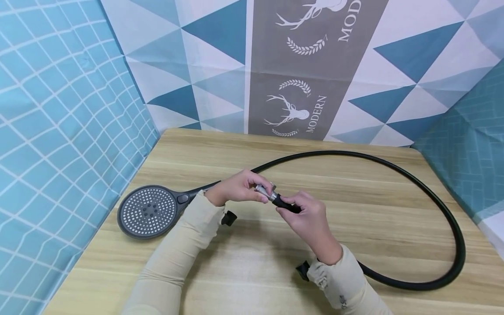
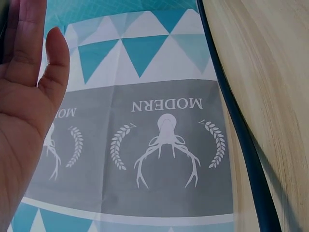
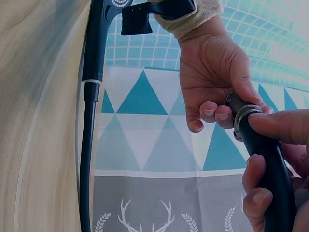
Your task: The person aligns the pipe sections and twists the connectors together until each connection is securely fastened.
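My left hand (image 1: 241, 187) pinches a silver metal connector (image 1: 264, 190) between thumb and fingers. The connector sits at the end of a black shower hose (image 1: 397, 169), and my right hand (image 1: 309, 215) grips the hose just behind it. In the right wrist view, the metal collar (image 3: 247, 114) meets the black hose end right by the right thumb; the connector's far end is partly covered by the left fingers. To the left lies a dark grey shower head (image 1: 148, 211), face up, its handle running behind the left wrist and joined to the hose's other end.
The hose loops over the right half of the wood-grain table (image 1: 252, 280) and passes behind the right sleeve. A tiled-pattern blue sheet (image 1: 59, 109) borders the left side. A backdrop (image 1: 291, 70) with deer prints stands behind. Black wrist-camera mounts hang beneath both sleeves.
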`<state>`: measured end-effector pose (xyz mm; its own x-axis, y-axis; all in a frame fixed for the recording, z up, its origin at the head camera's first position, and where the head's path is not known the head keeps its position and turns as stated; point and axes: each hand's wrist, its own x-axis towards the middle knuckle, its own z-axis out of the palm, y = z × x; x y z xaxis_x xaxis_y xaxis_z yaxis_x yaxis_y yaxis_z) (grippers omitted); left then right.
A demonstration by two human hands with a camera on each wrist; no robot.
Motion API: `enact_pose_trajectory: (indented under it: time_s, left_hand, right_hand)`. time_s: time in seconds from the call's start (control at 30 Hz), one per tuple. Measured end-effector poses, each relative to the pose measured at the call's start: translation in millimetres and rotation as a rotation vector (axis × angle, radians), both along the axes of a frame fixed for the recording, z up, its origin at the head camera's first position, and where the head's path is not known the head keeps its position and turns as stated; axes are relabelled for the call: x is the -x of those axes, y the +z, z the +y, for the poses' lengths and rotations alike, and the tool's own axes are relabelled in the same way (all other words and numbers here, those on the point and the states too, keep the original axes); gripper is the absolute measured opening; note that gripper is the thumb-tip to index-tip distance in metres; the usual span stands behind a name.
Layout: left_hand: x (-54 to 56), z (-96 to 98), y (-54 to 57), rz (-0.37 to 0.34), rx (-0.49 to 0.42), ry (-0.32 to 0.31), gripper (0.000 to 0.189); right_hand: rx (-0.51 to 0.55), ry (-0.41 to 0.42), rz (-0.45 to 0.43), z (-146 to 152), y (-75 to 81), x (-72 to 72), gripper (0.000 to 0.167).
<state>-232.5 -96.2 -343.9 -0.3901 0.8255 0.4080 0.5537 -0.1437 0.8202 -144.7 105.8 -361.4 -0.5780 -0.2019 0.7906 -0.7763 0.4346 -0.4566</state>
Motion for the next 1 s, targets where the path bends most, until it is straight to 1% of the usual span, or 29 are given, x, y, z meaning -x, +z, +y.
enact_pose_trajectory:
  time_s: [0.13,0.27,0.37,0.47,0.53,0.67,0.7,0.77,0.93,1.0]
  left_hand:
    - [-0.1,0.1,1.5,0.000,0.007,-0.001,0.005]
    - [-0.3,-0.4,0.8,-0.008,0.013,0.008,0.005]
    - [-0.9,-0.3,-0.1,-0.019,0.027,0.012,0.005]
    - [-1.6,0.3,-0.7,-0.034,0.041,0.014,0.004]
    - [-1.7,0.9,-0.6,-0.042,0.041,0.016,0.005]
    - [-0.6,2.2,-0.4,-0.063,0.044,0.017,0.006]
    - [-0.3,2.4,-0.4,-0.068,0.044,0.015,0.006]
    - [-0.1,2.1,-0.3,-0.076,0.045,0.010,0.006]
    - [-1.8,-1.4,2.3,-0.085,0.038,0.000,0.006]
    - [-2.9,-2.8,3.6,-0.084,0.039,0.001,0.006]
  right_hand:
    - [-0.029,0.025,-0.007,1.5,0.2,0.6,0.027]
    - [-0.069,0.047,-0.011,1.9,0.6,1.4,0.023]
    - [-0.088,0.054,-0.041,2.1,0.8,0.1,0.021]
    - [-0.088,0.049,-0.091,2.0,1.7,-1.3,0.021]
    - [-0.082,0.023,-0.119,1.2,2.2,-1.6,0.027]
    - [-0.066,-0.061,-0.148,-2.0,2.5,-2.4,0.051]
    - [-0.066,-0.077,-0.146,-2.7,2.2,-2.8,0.055]
    - [-0.070,-0.090,-0.119,-3.7,1.3,-3.2,0.055]
    - [-0.070,-0.056,0.021,-4.9,-1.9,0.0,0.036]
    - [-0.059,-0.039,0.049,-5.5,-2.4,0.9,0.031]
